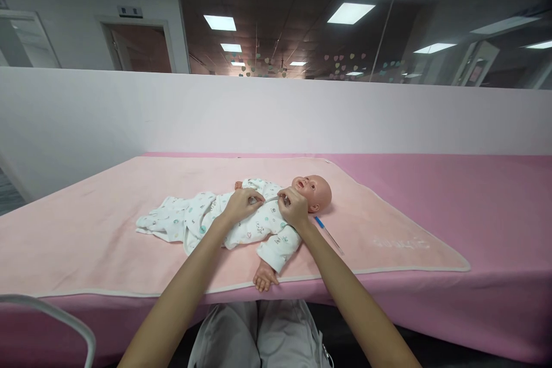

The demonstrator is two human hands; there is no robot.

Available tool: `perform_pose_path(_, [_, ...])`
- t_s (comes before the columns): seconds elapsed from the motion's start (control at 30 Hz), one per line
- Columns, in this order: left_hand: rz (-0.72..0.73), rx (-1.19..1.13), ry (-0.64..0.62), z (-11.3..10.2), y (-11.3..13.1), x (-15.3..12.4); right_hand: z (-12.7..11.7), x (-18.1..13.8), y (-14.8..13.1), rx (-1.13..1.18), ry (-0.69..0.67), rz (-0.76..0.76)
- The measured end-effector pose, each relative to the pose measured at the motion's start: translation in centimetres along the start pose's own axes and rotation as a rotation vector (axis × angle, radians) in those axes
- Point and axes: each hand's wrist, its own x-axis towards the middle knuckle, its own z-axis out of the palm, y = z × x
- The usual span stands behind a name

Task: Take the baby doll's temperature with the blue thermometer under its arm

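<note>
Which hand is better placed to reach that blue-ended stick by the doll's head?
The right hand, I'd judge: it is near the head of the doll, with the blue-ended stick lying just beside its wrist. The left hand is farther off. Both seem busy with the patterned clothes, though.

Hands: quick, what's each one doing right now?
Left hand: closed, apparently pinching the shirt.
Right hand: closed, apparently also pinching the shirt.

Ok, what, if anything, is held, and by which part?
The left hand and right hand appear to pinch the printed garment at its chest, the right nearer the doll's head; exact edge unclear.
</note>
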Motion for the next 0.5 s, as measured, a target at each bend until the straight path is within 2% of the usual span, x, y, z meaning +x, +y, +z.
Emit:
perform_pose_path(0.3, [-0.069, 0.065, -0.031, 0.24, -0.15, -0.01, 0.17, -0.03, 0.20, -0.001, 0.000, -0.004])
perform_pose_path(0.5, [0.009, 0.213, -0.003, 0.35, 0.07, -0.20, 0.03, 0.05, 0.06, 0.021, 0.018, -0.011])
